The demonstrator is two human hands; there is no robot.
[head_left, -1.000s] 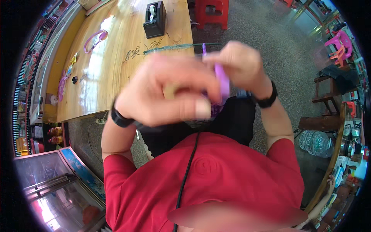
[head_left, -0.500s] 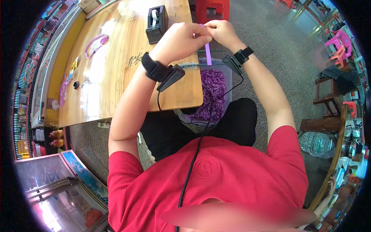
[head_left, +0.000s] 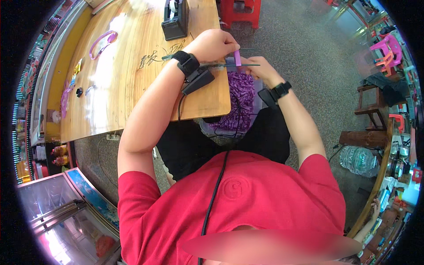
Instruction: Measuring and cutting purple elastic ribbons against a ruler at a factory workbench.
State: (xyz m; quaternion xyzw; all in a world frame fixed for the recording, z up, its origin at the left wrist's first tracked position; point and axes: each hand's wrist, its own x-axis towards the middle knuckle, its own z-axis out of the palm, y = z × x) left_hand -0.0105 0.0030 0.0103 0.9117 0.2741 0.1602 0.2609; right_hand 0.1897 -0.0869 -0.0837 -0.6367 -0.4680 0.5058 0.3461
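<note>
My left hand [head_left: 215,45] is above the table's right edge, its thumb and forefinger pinched on the upper end of a narrow purple strip [head_left: 237,58]. The strip hangs down from those fingertips. At its lower end my right hand [head_left: 260,70] is closed, with its fingertips partly hidden. A thin dark green rod [head_left: 247,65] sticks out past the table edge and crosses by the right fingers. Below both hands, a clear plastic tub [head_left: 260,93] holds a heap of purple strips [head_left: 240,95]. Dark bands with black devices sit on both wrists.
On the wooden table [head_left: 132,88] stand a black tape dispenser [head_left: 175,22] and a purple loop-shaped item [head_left: 102,44]. A red stool [head_left: 240,12] is beyond the table. A large clear bottle [head_left: 360,160] and a wooden stool [head_left: 372,104] are at right.
My hands, close together at the strip's top before, are now apart. The right hand has moved down to the strip's lower end; the left has moved slightly down.
</note>
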